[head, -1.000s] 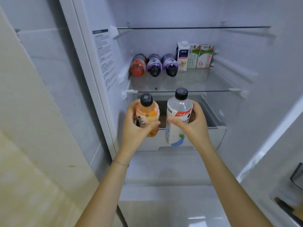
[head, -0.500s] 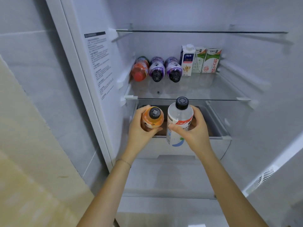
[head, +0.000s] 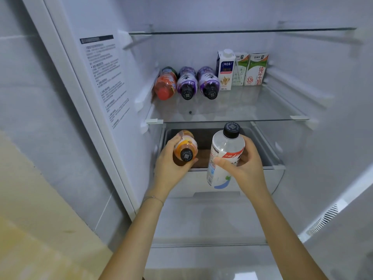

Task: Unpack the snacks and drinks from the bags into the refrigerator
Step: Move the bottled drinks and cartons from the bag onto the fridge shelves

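Note:
My left hand (head: 168, 166) grips a small orange drink bottle (head: 185, 147), tipped on its side with the black cap toward me, over the left end of the open drawer (head: 270, 158). A tall clear bottle (head: 224, 156) with a black cap and a white and red label stands nearly upright in the grip of my right hand (head: 245, 166), in front of the drawer's middle. On the glass shelf (head: 242, 114) above lie a red bottle (head: 165, 84) and two purple bottles (head: 187, 84) with caps forward, next to three upright milk cartons (head: 240, 69).
The refrigerator's left inner wall carries a printed label (head: 105, 77). An upper glass shelf (head: 242, 31) spans the top. A white ledge (head: 201, 219) lies below the drawer. The open door's edge with a vent (head: 323, 219) is at the lower right. A beige surface (head: 40, 229) fills the lower left.
My left hand has tipped the orange bottle from upright onto its side and moved it forward over the drawer. The clear bottle has stayed upright and moved in slightly.

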{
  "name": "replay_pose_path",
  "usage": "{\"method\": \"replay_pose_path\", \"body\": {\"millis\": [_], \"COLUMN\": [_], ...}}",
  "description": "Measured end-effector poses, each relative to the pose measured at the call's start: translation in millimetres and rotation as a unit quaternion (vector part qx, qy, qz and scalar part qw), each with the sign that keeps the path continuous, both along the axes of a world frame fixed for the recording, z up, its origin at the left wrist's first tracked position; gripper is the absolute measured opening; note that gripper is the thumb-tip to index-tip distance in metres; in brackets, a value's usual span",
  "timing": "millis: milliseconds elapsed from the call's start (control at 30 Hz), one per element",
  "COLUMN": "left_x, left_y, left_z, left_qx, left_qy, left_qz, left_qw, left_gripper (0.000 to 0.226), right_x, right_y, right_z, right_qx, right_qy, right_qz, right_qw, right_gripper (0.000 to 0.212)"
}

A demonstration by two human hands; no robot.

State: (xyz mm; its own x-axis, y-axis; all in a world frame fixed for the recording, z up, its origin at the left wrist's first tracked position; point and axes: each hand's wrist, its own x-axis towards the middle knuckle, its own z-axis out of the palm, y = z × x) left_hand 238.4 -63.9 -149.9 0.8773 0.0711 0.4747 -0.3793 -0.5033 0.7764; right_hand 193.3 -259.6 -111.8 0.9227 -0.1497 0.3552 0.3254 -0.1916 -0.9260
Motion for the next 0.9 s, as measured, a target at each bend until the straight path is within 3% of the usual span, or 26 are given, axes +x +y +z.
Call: {"method": "replay_pose_path", "body": {"millis": [200, 500, 633, 900], "left_x": [1, -7, -6, -7], "left_y": [0, -5, -3, -8], "left_z": [-13, -26, -37, -43], "left_qx": [0.022, 0.05, 0.076, 0.046], "left_qy": [0.011, -0.047, -0.027, -0.002], "left_qz": [0.048, 0.088, 0.096, 0.098], "left_qw": [0.999, 0.994, 0.992, 0.994], "left_gripper": [0.082, 0.075, 0.075, 0.073], "right_x": [-3, -7, -9, -11], "right_y": [-1, -2, -2, -3], "right_z": [-2, -8, -11, -15], "right_qx": [0.023, 0.031, 0.027, 0.02], "right_qy": [0.018, 0.028, 0.035, 0.053], "right_qz": [-0.006, 0.003, 0.001, -0.001], "right_qw": [1.0, 0.999, 0.999, 0.998], "right_gripper": [0.076, 0.064, 0.062, 0.061]}}
